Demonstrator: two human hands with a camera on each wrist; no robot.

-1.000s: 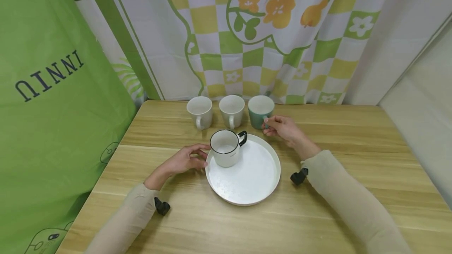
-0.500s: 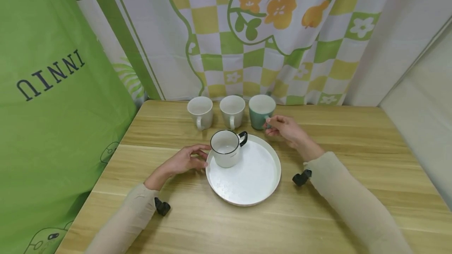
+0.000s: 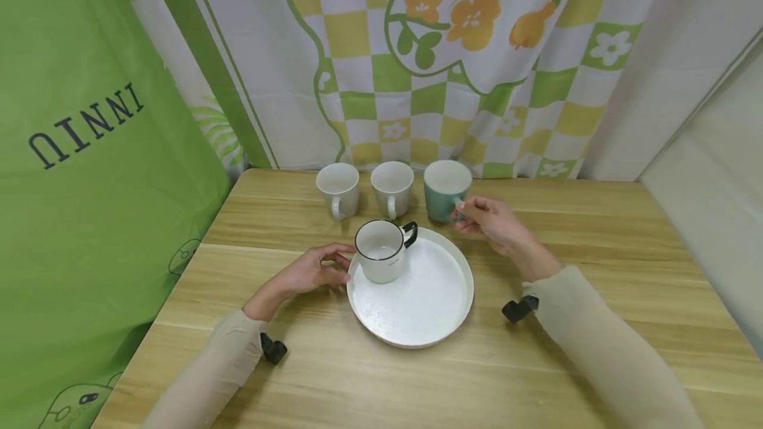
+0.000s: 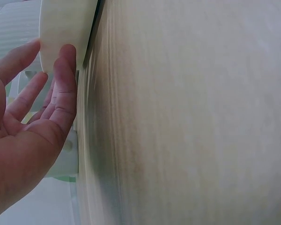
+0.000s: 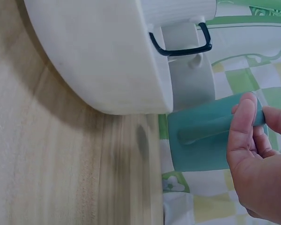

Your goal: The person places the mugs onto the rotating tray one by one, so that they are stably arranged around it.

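Observation:
A teal mug (image 3: 440, 204) with a pale inside is at the back of the table, its handle toward me. My right hand (image 3: 499, 227) pinches that handle (image 5: 208, 129) between thumb and fingers. In the right wrist view a narrow gap shows between mug base and tabletop. The round white tray (image 3: 417, 320) bears a white enamel mug (image 3: 381, 269) with a black rim and black handle, near its upper left edge. Beside the tray's left side is my left hand (image 3: 306, 271), fingers spread and loosely bent, fingertips right at the tray wall (image 4: 61, 28).
Two white mugs, a left one (image 3: 338, 194) and a middle one (image 3: 391, 192), stand in a row left of the teal mug, handles toward me. Behind the wooden table (image 3: 566, 349) hangs a patterned curtain (image 3: 381, 78). A green cloth (image 3: 89, 217) hangs at the left.
My right hand has shifted slightly right and toward me with the teal mug, widening its distance from the middle white mug. The left hand and the tray have stayed still.

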